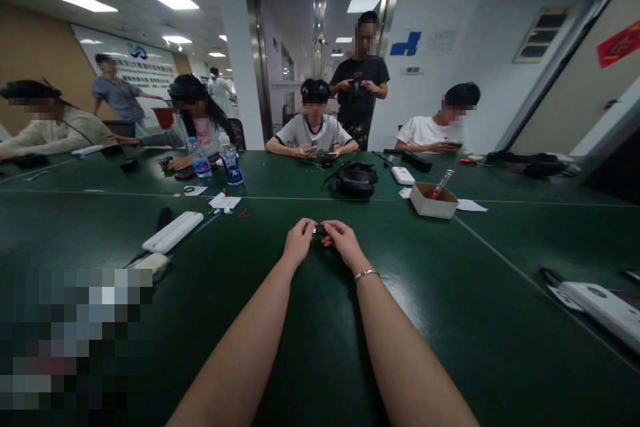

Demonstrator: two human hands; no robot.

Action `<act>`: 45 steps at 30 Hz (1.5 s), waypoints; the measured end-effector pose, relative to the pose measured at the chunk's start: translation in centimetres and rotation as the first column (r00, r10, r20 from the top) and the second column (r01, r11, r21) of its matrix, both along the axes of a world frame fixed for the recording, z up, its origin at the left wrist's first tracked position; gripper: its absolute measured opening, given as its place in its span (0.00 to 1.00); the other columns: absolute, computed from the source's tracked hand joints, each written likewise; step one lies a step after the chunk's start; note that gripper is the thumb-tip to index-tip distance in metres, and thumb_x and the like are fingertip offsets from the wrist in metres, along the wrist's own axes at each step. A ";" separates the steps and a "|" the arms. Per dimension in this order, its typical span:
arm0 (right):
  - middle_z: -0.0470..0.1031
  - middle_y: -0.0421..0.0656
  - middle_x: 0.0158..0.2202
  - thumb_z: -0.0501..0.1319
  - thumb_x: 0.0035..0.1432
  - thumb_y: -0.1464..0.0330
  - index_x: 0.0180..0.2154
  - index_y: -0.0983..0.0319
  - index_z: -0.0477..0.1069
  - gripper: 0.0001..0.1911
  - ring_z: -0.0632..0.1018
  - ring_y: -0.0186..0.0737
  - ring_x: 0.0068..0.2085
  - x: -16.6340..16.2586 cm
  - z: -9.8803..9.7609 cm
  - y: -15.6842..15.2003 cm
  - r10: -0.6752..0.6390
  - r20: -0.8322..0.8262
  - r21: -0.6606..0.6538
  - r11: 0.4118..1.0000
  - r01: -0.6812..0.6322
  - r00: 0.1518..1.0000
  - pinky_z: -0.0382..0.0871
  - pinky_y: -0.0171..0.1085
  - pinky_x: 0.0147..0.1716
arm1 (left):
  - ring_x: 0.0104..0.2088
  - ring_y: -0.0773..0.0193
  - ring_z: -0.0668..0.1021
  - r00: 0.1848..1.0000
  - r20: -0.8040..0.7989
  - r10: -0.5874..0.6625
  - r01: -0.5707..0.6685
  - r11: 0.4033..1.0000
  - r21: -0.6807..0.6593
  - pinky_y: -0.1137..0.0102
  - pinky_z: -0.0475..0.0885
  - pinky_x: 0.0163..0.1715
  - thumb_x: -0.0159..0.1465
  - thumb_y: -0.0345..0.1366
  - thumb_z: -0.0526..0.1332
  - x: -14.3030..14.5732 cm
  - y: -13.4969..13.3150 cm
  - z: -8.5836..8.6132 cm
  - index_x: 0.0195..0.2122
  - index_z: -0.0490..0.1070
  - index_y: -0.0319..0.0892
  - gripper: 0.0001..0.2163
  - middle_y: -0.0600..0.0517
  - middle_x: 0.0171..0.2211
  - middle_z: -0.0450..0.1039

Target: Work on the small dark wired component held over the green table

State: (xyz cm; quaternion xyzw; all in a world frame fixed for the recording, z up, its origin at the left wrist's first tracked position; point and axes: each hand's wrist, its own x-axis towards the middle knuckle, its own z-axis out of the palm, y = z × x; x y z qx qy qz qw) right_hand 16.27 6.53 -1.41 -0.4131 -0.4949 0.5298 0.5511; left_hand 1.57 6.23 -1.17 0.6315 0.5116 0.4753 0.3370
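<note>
On my feed, the small dark piece (pixel 319 229) sits between both hands: left hand (pixel 299 240) pinched at its silvery end, right hand (pixel 342 240) closed on the other. Touching the green table (pixel 215 327) or above it? I can't tell. I'd keep pressure light and wrists level against twisting; black headset (pixel 357 180) and open box (pixel 433 207) lie beyond.
</note>
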 end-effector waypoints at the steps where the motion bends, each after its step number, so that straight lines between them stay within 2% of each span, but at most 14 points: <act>1: 0.74 0.39 0.24 0.69 0.45 0.56 0.35 0.64 0.74 0.20 0.75 0.32 0.23 0.0 0.0 0.0 -0.003 -0.005 -0.002 1.000 0.003 1.000 0.71 0.30 0.23 | 0.25 0.67 0.70 1.000 -0.006 0.007 -0.007 1.000 -0.003 0.74 0.63 0.26 0.64 0.45 0.51 0.0 0.0 0.0 0.38 0.72 0.44 0.14 0.55 0.24 0.67; 8: 0.75 0.40 0.25 0.69 0.45 0.57 0.36 0.64 0.74 0.20 0.75 0.32 0.23 -0.1 0.1 -0.1 -0.006 -0.030 -0.014 1.000 0.006 1.000 0.71 0.31 0.23 | 0.26 0.67 0.70 0.998 0.002 0.067 -0.067 0.998 -0.007 0.72 0.65 0.29 0.63 0.38 0.51 0.1 0.2 0.1 0.39 0.72 0.44 0.11 0.53 0.29 0.71; 15: 0.75 0.40 0.25 0.69 0.45 0.58 0.35 0.64 0.74 0.19 0.75 0.32 0.23 -0.1 0.0 -0.1 -0.006 -0.022 -0.009 1.000 0.006 1.000 0.71 0.31 0.23 | 0.24 0.67 0.69 0.999 -0.032 0.033 -0.033 0.999 0.001 0.73 0.62 0.26 0.65 0.43 0.48 0.0 -0.2 0.3 0.36 0.72 0.45 0.15 0.55 0.22 0.66; 21: 0.75 0.40 0.25 0.69 0.46 0.58 0.35 0.64 0.74 0.18 0.75 0.32 0.23 -0.1 0.1 -0.1 -0.014 -0.024 -0.021 1.000 0.014 1.000 0.71 0.31 0.23 | 0.25 0.68 0.70 0.998 0.044 0.034 -0.033 0.999 -0.019 0.72 0.65 0.27 0.63 0.35 0.49 0.1 -0.2 0.5 0.39 0.71 0.43 0.12 0.53 0.30 0.70; 31: 0.75 0.40 0.26 0.69 0.47 0.60 0.35 0.64 0.74 0.16 0.75 0.32 0.23 0.0 0.0 0.0 -0.009 -0.031 -0.018 1.000 0.008 0.999 0.71 0.30 0.22 | 0.21 0.68 0.68 1.000 -0.001 0.007 -0.007 1.000 -0.027 0.73 0.61 0.23 0.65 0.46 0.49 -0.1 -0.5 0.6 0.37 0.72 0.44 0.16 0.57 0.20 0.63; 34: 0.75 0.40 0.25 0.69 0.46 0.59 0.35 0.64 0.74 0.18 0.75 0.31 0.23 0.0 -0.1 0.1 -0.008 -0.029 -0.007 1.000 0.008 1.000 0.71 0.30 0.22 | 0.21 0.69 0.67 1.000 0.007 0.011 -0.011 0.999 -0.031 0.73 0.61 0.24 0.66 0.45 0.47 0.1 -0.2 0.3 0.38 0.72 0.44 0.16 0.57 0.20 0.64; 39: 0.75 0.40 0.25 0.69 0.46 0.58 0.35 0.64 0.74 0.18 0.75 0.32 0.23 0.0 -0.3 0.2 -0.012 -0.032 -0.005 1.000 0.012 0.999 0.71 0.31 0.23 | 0.22 0.69 0.68 0.999 0.023 0.034 -0.033 0.999 -0.033 0.74 0.62 0.25 0.62 0.35 0.49 0.1 0.1 0.0 0.40 0.71 0.44 0.12 0.56 0.23 0.67; 41: 0.75 0.40 0.25 0.69 0.46 0.59 0.35 0.64 0.74 0.18 0.75 0.32 0.23 0.1 -0.3 0.2 -0.015 -0.028 -0.010 1.000 0.015 0.999 0.71 0.31 0.23 | 0.22 0.69 0.68 0.999 0.030 0.026 -0.025 0.999 -0.036 0.74 0.62 0.24 0.62 0.35 0.50 0.1 0.0 0.1 0.41 0.70 0.44 0.12 0.56 0.22 0.67; 45: 0.75 0.41 0.26 0.69 0.47 0.59 0.35 0.64 0.74 0.17 0.75 0.32 0.23 0.1 -0.2 0.2 -0.017 -0.030 -0.021 1.000 0.017 0.999 0.71 0.31 0.23 | 0.21 0.68 0.67 0.999 0.044 0.004 -0.002 0.999 -0.038 0.74 0.61 0.23 0.64 0.42 0.50 0.1 -0.3 0.3 0.39 0.70 0.44 0.12 0.58 0.19 0.63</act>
